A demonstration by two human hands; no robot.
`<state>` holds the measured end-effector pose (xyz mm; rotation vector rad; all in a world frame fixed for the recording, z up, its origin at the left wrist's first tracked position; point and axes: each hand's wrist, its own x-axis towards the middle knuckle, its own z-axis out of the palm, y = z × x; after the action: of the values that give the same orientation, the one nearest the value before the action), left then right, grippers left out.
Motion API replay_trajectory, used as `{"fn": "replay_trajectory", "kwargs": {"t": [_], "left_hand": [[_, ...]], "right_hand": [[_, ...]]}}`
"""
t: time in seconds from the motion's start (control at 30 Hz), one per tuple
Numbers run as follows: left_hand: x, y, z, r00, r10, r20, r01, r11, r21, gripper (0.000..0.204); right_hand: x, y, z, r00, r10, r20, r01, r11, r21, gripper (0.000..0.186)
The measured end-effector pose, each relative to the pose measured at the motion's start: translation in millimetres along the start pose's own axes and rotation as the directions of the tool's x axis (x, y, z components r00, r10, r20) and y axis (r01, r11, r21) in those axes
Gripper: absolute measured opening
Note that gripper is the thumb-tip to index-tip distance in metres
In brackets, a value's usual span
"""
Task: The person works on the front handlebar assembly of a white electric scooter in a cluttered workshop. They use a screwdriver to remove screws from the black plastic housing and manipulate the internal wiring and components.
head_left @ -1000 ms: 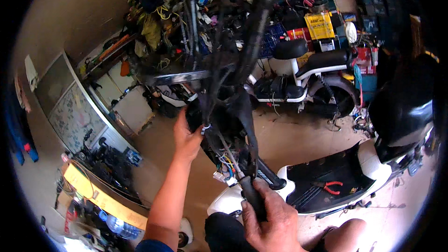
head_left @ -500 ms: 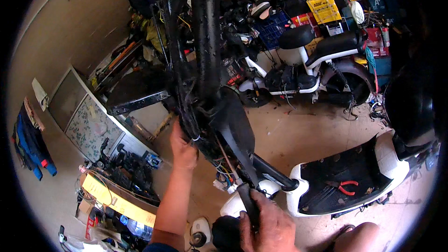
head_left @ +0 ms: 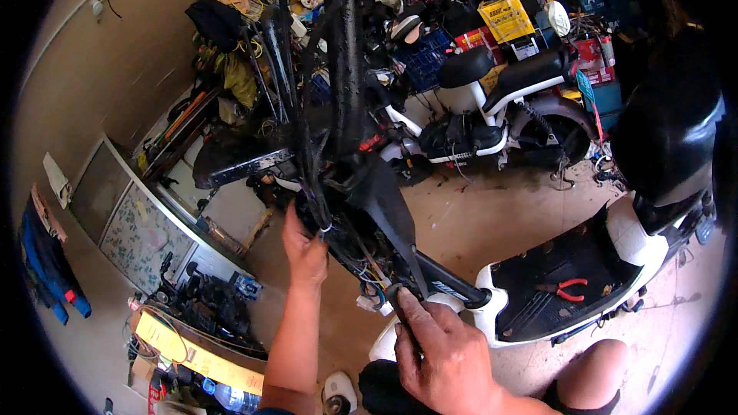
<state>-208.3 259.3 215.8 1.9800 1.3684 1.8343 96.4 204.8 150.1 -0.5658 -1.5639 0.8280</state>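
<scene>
In front of me stands an electric scooter with its dark front column [head_left: 380,200] stripped of covers. Its black cables run up the column, and thin coloured wires [head_left: 374,277] hang out lower down. My left hand [head_left: 307,253] grips the column's left side; its fingertips are partly hidden behind it. A screwdriver [head_left: 396,306] with a black handle is held in my right hand [head_left: 450,350]. Its thin shaft points up and left into the opening among the wires; the tip cannot be made out. Red-handled pliers [head_left: 570,290] lie on the scooter's black footboard [head_left: 530,315].
A second white scooter [head_left: 492,107] stands beyond, before a heap of parts and boxes. At left, a framed panel [head_left: 146,223] leans by the wall near hanging blue clothing [head_left: 50,250]. A yellow strip [head_left: 200,357] and a plastic bottle [head_left: 234,396] are at lower left.
The view has shifted slightly. My right hand, with the screwdriver, has moved a little up and tilted, its index finger now stretched along the handle. My left hand keeps its grip on the column.
</scene>
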Motion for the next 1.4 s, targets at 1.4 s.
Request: {"fn": "replay_trajectory", "kwargs": {"t": [1.4], "left_hand": [[0,-16,-11,0.987,-0.156,-0.051,0.157,0.987,0.018,0.080]], "right_hand": [[35,13,-13,0.985,0.008,0.174,-0.021,0.997,0.072,0.043]]}}
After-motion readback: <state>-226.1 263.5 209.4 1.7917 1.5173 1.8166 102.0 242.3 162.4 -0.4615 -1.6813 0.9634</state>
